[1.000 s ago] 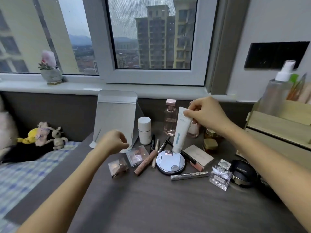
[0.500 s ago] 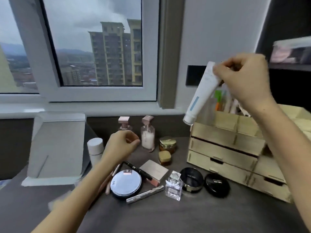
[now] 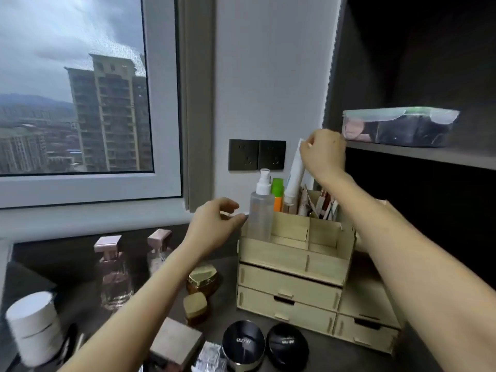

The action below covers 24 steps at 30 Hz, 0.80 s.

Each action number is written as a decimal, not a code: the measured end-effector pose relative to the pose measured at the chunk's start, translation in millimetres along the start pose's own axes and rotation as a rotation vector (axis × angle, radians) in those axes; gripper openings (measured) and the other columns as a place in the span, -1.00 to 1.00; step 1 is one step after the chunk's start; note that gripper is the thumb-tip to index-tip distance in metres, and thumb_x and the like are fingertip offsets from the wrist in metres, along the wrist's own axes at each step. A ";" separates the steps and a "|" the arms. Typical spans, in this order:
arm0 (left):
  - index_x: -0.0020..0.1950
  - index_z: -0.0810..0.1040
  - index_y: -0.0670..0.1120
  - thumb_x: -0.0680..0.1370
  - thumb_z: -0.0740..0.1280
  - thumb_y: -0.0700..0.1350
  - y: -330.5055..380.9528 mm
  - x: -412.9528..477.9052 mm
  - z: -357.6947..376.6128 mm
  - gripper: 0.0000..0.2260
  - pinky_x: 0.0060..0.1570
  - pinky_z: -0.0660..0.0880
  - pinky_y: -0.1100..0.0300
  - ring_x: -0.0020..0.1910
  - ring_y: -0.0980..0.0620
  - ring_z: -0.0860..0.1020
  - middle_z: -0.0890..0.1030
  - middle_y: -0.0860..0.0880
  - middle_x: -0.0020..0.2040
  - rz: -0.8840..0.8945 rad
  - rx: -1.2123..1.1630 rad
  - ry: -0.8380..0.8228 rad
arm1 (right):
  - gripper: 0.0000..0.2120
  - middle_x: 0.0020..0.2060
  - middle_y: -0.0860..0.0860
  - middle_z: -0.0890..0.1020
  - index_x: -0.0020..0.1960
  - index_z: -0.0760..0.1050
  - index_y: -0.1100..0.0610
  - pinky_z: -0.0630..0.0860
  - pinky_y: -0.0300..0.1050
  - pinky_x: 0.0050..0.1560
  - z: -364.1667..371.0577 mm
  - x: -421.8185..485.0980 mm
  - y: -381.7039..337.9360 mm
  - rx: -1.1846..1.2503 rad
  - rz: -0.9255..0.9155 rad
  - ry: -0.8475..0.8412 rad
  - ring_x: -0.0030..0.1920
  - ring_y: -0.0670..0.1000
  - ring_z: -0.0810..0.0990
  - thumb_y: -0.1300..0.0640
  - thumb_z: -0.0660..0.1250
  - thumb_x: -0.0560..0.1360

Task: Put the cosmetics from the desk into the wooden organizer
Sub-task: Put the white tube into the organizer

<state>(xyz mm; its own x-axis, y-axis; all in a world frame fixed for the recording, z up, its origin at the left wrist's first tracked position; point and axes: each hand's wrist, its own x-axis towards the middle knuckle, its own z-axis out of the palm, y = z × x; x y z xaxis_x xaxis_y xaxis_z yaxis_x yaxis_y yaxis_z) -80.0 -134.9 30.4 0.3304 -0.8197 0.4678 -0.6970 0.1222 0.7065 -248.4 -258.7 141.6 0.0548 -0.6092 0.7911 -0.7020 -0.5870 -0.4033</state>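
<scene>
Right hand [image 3: 323, 154] pinches top of white plastic tube [image 3: 294, 178], cap down at back compartment of pale wooden organizer [image 3: 290, 253]. Left hand [image 3: 214, 226] loosely curled, seemingly empty, beside organizer.

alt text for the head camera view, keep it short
A person's right hand grips a white tube by its top end, cap down, at the rear compartments of a wooden organizer on a desk. The left hand hovers empty beside a clear spray bottle in the organizer; compacts, jars and perfume bottles lie on the desk.
</scene>
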 end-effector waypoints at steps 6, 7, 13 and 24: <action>0.16 0.53 -0.02 0.46 0.39 0.02 -9.4 23.4 9.2 -0.70 0.02 0.57 0.12 -0.02 0.11 0.59 0.60 0.04 0.04 -0.015 0.003 -0.007 | -0.74 -0.36 0.07 0.45 -0.34 0.37 0.17 0.11 -0.29 -0.50 48.5 6.9 7.5 -0.075 0.029 -0.100 -0.36 0.01 0.37 0.23 0.21 0.53; 0.15 0.54 -0.02 0.46 0.38 0.02 -12.0 26.6 9.7 -0.71 0.03 0.57 0.10 -0.03 0.12 0.59 0.60 0.04 0.03 -0.017 0.006 -0.008 | -0.71 -0.40 0.05 0.42 -0.38 0.34 0.17 0.11 -0.28 -0.50 54.8 7.5 9.2 -0.078 0.030 -0.126 -0.38 0.00 0.36 0.25 0.22 0.52; 0.05 0.59 -0.02 0.48 0.37 -0.04 -29.1 40.5 12.0 -0.83 -0.07 0.53 0.24 -0.07 0.17 0.58 0.64 0.04 -0.03 -0.022 0.032 -0.003 | -0.72 -0.40 0.03 0.40 -0.37 0.33 0.17 0.28 -0.25 -0.43 80.5 8.1 19.2 -0.112 0.064 -0.284 -0.37 -0.02 0.41 0.25 0.31 0.47; -0.05 0.60 0.00 0.48 0.36 -0.08 -37.3 45.5 12.0 -0.92 -0.14 0.48 0.26 -0.11 0.17 0.57 0.62 0.08 -0.11 -0.056 0.044 0.011 | -0.64 -0.31 0.04 0.50 -0.31 0.33 0.13 0.23 -0.23 -0.46 77.4 27.5 21.9 -0.260 0.144 -0.474 -0.39 -0.02 0.41 -0.09 0.24 0.52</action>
<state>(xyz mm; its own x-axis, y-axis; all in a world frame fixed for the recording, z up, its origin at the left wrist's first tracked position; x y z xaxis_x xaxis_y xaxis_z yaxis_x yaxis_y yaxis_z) -46.6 -183.5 19.0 0.3761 -0.8186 0.4341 -0.7045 0.0517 0.7078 -207.2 -329.6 118.9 0.2168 -0.8819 0.4186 -0.8747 -0.3659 -0.3180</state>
